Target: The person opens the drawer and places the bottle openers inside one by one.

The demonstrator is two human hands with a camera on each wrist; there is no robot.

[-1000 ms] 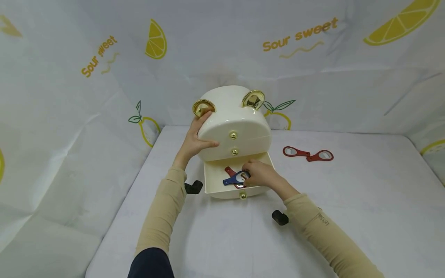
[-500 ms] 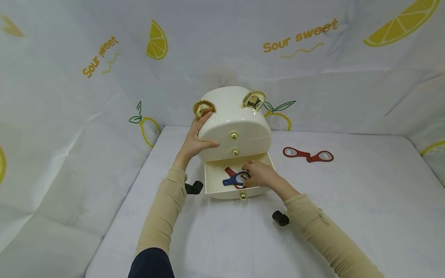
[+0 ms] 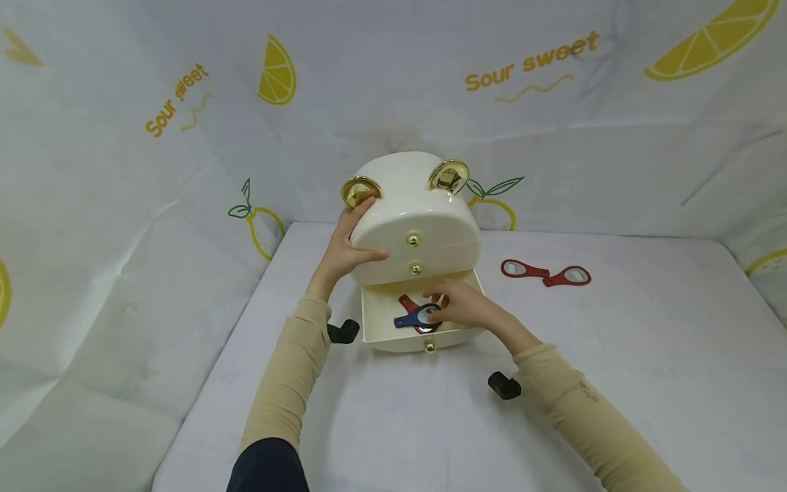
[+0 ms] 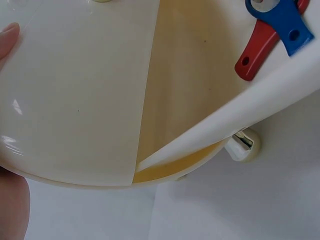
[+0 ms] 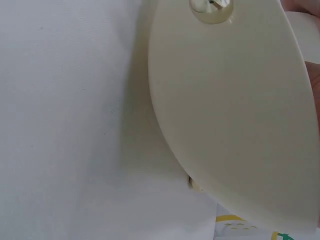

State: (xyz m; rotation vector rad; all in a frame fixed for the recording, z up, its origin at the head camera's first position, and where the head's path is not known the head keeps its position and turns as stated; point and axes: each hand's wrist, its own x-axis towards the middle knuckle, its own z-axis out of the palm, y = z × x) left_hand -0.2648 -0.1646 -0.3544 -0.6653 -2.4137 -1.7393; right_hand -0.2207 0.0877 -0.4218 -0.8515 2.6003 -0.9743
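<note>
A glossy cream drawer box (image 3: 393,239) with gold ears stands at the back of the table, its bottom drawer (image 3: 384,335) pulled out. My left hand (image 3: 340,256) rests spread against its left side, the straight thumb across the front and a finger reaching up near the left ear. In the drawer, a blue bottle opener (image 3: 407,320) lies across a red bottle opener (image 3: 406,303); both handles also show in the left wrist view. My right hand (image 3: 465,305) reaches over the drawer's right side, index finger and thumb parted, thumb tip right at the blue opener's ring.
Two more red bottle openers, a left one (image 3: 530,270) and a right one (image 3: 559,279), lie end to end on the white table (image 3: 627,355), right of the box. A lemon-print sheet (image 3: 393,82) hangs behind. Black wrist-camera mounts sit beside both forearms.
My right hand shifts slightly, its index finger and thumb spreading apart above the blue opener. Its forearm moves a little right. The openers, drawer and left hand stay where they were.
</note>
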